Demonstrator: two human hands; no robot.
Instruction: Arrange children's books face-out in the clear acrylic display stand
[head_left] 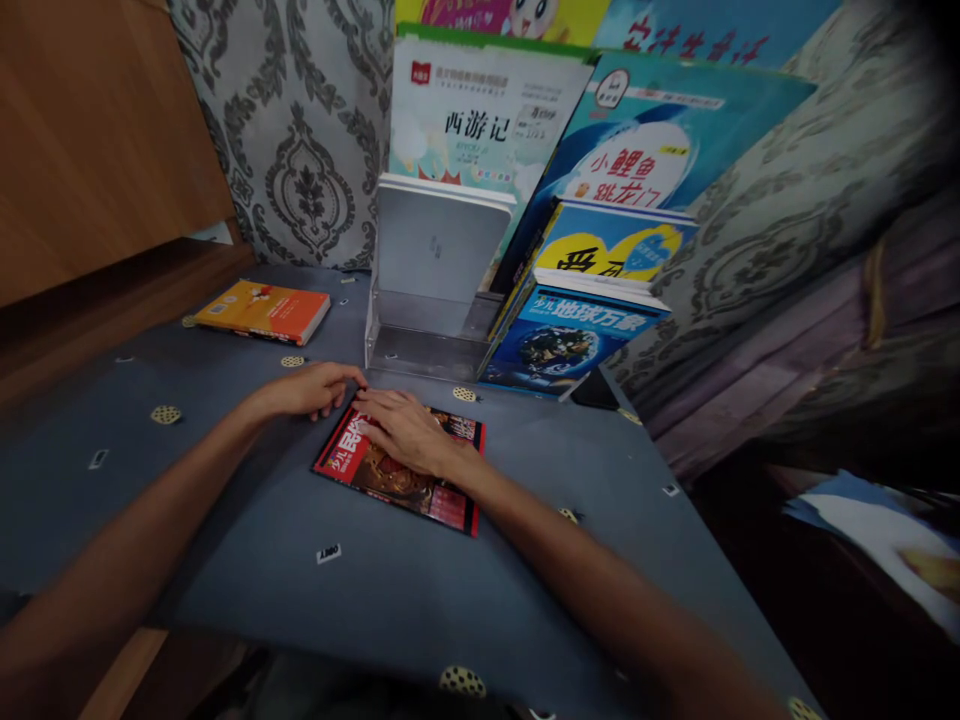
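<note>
A thin red and dark book (405, 478) lies flat, cover up, on the blue-grey patterned tablecloth (247, 500). My right hand (401, 428) rests on its upper part, palm down, with the fingers laid flat toward its top left corner. At that same corner is my left hand (319, 388), just beyond the cover's edge, its index finger stretched out toward the corner and the other fingers bent down on the cloth. The left hand has no object visible in it. Under the right hand, part of the cover is hidden.
Behind the hands a clear plastic rack (427, 350) holds upright books, among them a blue one (562, 340) at the front right. An orange book (262, 311) lies at the back left. A dark flat object (596, 391) sits beside the rack. Papers (885, 540) lie at the far right.
</note>
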